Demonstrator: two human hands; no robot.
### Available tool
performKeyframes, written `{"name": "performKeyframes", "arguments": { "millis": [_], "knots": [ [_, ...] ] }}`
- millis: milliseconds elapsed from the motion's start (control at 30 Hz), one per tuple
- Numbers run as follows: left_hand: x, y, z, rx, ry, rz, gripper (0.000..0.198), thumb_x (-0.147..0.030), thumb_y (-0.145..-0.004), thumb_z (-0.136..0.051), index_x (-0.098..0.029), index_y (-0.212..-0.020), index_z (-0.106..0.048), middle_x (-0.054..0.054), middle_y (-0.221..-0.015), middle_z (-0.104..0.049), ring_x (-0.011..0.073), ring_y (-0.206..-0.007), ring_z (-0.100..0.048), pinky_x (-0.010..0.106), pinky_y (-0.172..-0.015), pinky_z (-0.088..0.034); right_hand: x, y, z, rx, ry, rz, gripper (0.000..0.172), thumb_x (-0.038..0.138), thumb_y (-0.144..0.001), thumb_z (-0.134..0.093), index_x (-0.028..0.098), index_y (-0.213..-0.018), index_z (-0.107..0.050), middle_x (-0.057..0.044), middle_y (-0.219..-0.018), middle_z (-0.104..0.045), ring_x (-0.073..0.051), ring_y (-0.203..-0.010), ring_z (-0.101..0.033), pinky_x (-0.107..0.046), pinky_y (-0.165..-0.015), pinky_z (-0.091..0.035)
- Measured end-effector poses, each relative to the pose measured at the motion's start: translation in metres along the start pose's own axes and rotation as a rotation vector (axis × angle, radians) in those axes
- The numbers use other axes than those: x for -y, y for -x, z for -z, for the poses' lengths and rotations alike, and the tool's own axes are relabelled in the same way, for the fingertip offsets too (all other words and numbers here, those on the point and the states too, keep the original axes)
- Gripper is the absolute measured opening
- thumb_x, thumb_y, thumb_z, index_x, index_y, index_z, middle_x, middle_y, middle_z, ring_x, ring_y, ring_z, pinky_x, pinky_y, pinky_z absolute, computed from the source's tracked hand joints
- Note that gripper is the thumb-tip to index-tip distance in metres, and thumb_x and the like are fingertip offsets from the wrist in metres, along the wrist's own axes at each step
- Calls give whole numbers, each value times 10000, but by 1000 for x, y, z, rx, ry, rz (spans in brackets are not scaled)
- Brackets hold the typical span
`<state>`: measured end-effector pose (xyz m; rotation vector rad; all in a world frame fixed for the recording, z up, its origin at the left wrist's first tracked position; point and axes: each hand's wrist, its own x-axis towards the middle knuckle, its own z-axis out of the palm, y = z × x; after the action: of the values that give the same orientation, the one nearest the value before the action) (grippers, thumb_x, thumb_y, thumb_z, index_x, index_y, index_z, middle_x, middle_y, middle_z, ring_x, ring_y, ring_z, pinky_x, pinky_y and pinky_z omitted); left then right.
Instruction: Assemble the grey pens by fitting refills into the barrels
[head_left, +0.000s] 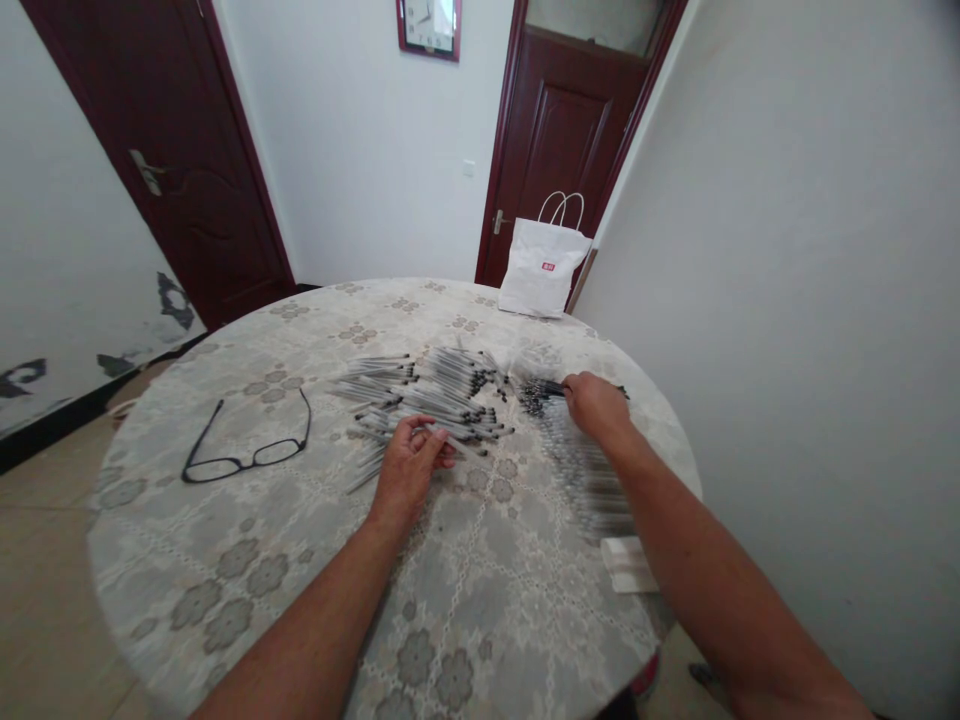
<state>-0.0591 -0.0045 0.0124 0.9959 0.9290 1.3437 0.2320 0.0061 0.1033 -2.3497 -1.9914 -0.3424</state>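
My left hand (414, 452) is at the near edge of a spread of clear, dark-tipped pens (450, 400), its fingers closed on one slim pen (466, 447) whose dark tip points right. To the right, my right hand (596, 403) is closed at a cluster of small black pieces (538, 395); a dark, thin piece shows at its fingertips, too small to name. Below that hand lies a blurred group of clear, slender tubes (592, 480), partly hidden by my right forearm.
Black-framed glasses (247, 460) lie on the left of the round, cloth-covered table (300, 560). At the back right stands a white paper bag (546, 265). A whitish block (628, 565) sits near the right edge, beside my right forearm.
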Motion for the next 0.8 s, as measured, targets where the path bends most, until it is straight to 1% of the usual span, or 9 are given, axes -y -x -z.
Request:
{"name": "performKeyframes", "arguments": {
  "millis": [67, 133, 200, 300, 367, 467, 533, 700, 800],
  "knots": [
    [-1, 1, -1, 21, -5, 29, 424, -425, -779, -788, -212, -1068, -562, 5, -763, -715, 195, -713, -725, 301, -622, -608, 18, 28, 4, -52, -228, 147, 295, 302, -1031, -492, 176, -1115, -746, -130, -1074, -750, -219, -1006, -692, -302, -892, -480],
    [-1, 2, -1, 63, -20, 65, 400, -439, -783, -790, -198, -1029, -586, 29, -763, -735, 204, -715, -736, 312, -638, -613, 40, 59, 5, -24, -471, 311, 281, 327, -1031, -509, 186, -1039, -752, -81, -1001, -763, -188, -933, -689, -276, -855, -472],
    [-1, 3, 0, 114, -48, 87, 392, -447, -783, -796, -186, -1005, -606, 46, -761, -745, 213, -709, -741, 324, -644, -617, 62, 87, 5, 24, -642, 407, 251, 329, -1024, -535, 199, -1014, -749, -51, -963, -764, -170, -896, -685, -260, -822, -464],
    [-2, 3, 0, 195, -84, 103, 411, -454, -776, -808, -177, -1015, -622, 64, -789, -758, 213, -694, -741, 338, -652, -623, 82, 114, 1, 44, -746, 394, 172, 286, -991, -596, 193, -1002, -740, -48, -960, -760, -167, -895, -681, -261, -823, -453],
    [-3, 4, 0, 235, -95, 111, 415, -464, -777, -807, -178, -1020, -629, 76, -835, -768, 210, -697, -740, 342, -654, -626, 87, 122, -2, 50, -753, 344, 154, 263, -975, -617, 179, -1039, -729, -61, -989, -756, -174, -919, -677, -270, -845, -449],
    [-4, 6, -1, 264, -149, 106, 378, -492, -793, -782, -175, -960, -663, 98, -884, -775, 217, -695, -735, 349, -643, -627, 82, 130, -3, 94, -702, 312, 148, 241, -960, -624, 167, -1056, -709, -70, -999, -742, -181, -924, -663, -277, -844, -444],
    [-4, 7, -2, 249, -213, 80, 345, -495, -803, -763, -170, -891, -685, 102, -878, -773, 206, -656, -716, 340, -628, -622, 75, 137, -3, 134, -632, 316, 117, 224, -945, -625, 171, -1019, -700, -65, -977, -727, -185, -911, -648, -281, -824, -437],
    [-6, 1, 1, 53, -275, 10, 292, -458, -813, -729, -173, -848, -675, 47, -764, -734, 159, -571, -653, 286, -578, -590, 41, 160, 2, 154, -516, 354, 103, 218, -955, -605, 192, -1028, -673, -55, -998, -684, -183, -925, -627, -278, -812, -435],
    [-6, -3, 3, -33, -334, -37, 286, -464, -831, -696, -182, -852, -660, 22, -730, -711, 148, -529, -628, 262, -538, -557, 6, 166, 1, 91, -435, 274, 135, 214, -996, -550, 198, -1061, -668, -64, -1054, -663, -182, -948, -627, -279, -834, -449]
  ]
}}
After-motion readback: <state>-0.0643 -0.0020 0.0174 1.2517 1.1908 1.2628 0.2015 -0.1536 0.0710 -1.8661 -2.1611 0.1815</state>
